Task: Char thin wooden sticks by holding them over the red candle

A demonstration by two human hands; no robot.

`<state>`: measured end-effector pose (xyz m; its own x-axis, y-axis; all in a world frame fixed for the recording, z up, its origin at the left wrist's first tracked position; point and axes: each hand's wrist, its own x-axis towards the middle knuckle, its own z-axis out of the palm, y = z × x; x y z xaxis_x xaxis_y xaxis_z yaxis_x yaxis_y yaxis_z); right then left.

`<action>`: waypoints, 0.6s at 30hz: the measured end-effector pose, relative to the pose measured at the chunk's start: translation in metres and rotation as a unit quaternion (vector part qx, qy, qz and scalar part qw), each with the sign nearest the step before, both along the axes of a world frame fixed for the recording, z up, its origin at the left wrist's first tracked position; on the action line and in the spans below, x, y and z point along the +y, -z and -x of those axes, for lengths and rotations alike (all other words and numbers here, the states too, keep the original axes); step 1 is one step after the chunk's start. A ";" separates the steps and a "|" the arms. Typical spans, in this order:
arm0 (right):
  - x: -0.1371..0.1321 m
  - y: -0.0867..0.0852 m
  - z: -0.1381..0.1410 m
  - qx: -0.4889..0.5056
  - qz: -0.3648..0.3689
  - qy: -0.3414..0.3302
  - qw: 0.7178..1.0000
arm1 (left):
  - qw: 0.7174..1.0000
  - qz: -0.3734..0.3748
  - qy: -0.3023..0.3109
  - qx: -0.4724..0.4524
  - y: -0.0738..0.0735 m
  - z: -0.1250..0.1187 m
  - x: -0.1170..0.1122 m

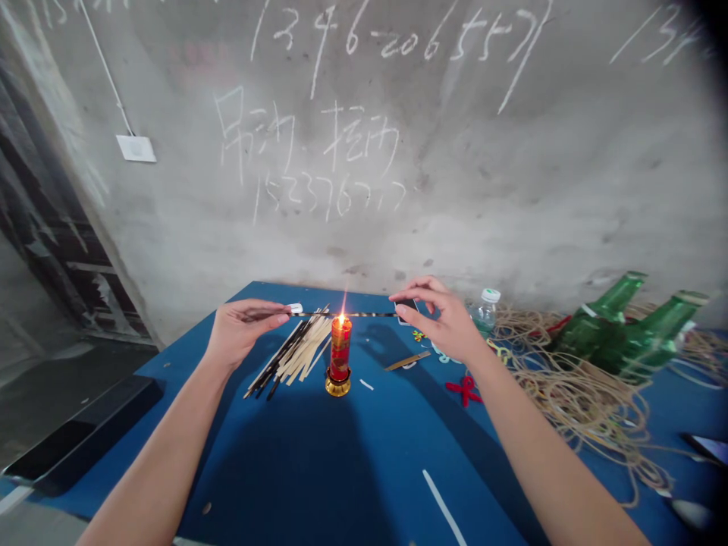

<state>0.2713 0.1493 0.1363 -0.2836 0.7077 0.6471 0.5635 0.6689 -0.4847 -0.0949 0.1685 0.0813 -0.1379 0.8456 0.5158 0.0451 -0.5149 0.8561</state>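
Note:
My left hand [244, 324] pinches one end of a thin dark strip [368, 314], and the fingers of my right hand [435, 309] close on its other end. The strip runs level between them, at the flame of a lit red candle [341, 350]. This candle stands upright in a small gold holder [337, 385] on the blue table. Just left of it lies a loose bundle of thin strips [293, 350], some pale and some blackened. What the strip is made of I cannot tell.
On the right, a heap of tan cord [585, 425] surrounds two green glass bottles [611, 307]. A clear bottle [487, 311] stands by the wall. A red twisted piece [465, 390] and a brown strip [408, 360] lie nearer. A black box [85, 432] sits at the left edge.

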 end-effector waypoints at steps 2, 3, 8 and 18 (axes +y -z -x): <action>-0.001 0.002 0.004 -0.016 -0.022 0.004 1.000 | 1.000 0.001 -0.002 0.008 -0.001 -0.006 -0.003; -0.002 0.004 0.006 -0.021 -0.029 0.007 0.999 | 1.000 0.001 -0.003 0.010 -0.001 -0.008 -0.003; -0.001 0.009 0.010 -0.027 -0.044 0.005 0.999 | 1.000 -0.007 -0.001 0.010 0.000 -0.014 -0.005; 0.002 0.011 0.013 0.006 -0.034 0.022 0.999 | 1.000 -0.004 -0.001 0.008 0.000 -0.023 -0.005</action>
